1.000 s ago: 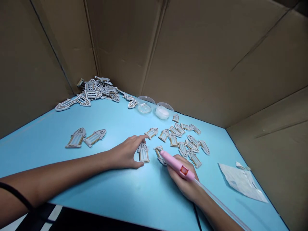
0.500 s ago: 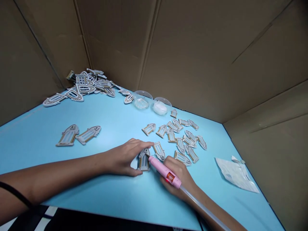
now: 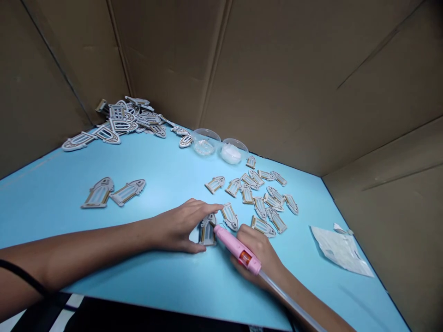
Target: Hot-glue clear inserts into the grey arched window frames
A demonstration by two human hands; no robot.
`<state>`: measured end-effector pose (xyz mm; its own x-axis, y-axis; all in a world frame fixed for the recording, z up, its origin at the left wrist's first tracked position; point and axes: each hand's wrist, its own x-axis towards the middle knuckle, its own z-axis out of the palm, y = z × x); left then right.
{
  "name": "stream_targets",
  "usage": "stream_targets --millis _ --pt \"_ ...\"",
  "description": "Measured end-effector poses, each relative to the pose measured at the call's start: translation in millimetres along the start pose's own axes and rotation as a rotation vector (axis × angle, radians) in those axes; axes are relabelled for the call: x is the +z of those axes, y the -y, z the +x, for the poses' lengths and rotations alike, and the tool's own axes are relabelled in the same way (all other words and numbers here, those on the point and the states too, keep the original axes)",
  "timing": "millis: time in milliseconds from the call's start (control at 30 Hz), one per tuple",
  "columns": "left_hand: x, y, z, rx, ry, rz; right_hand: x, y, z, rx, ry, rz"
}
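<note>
A small arched window-shaped piece lies on the blue table, with my left hand holding it between thumb and fingers at its left side. My right hand grips a pink pen-like tool with an orange window and a clear tube at its rear. The dark tip of the tool is at the upper part of the held piece. Just right of that piece lies another arched piece. Several similar pieces are spread beyond my right hand.
Two larger arched pieces lie at the left. A heap of arched pieces fills the back left corner. Two clear cups stand at the cardboard wall. A white packet lies at the right.
The view has shifted very slightly. Both hands, the pink tool and the held piece keep nearly the same positions.
</note>
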<state>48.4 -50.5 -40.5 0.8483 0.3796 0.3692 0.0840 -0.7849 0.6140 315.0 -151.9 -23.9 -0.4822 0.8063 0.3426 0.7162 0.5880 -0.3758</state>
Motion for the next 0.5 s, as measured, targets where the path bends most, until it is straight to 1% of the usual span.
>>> stream_targets --millis 500 --pt "0.5 2.0 0.0 -0.008 0.0 -0.012 0.2 -0.3 -3.5 -0.008 0.008 -0.021"
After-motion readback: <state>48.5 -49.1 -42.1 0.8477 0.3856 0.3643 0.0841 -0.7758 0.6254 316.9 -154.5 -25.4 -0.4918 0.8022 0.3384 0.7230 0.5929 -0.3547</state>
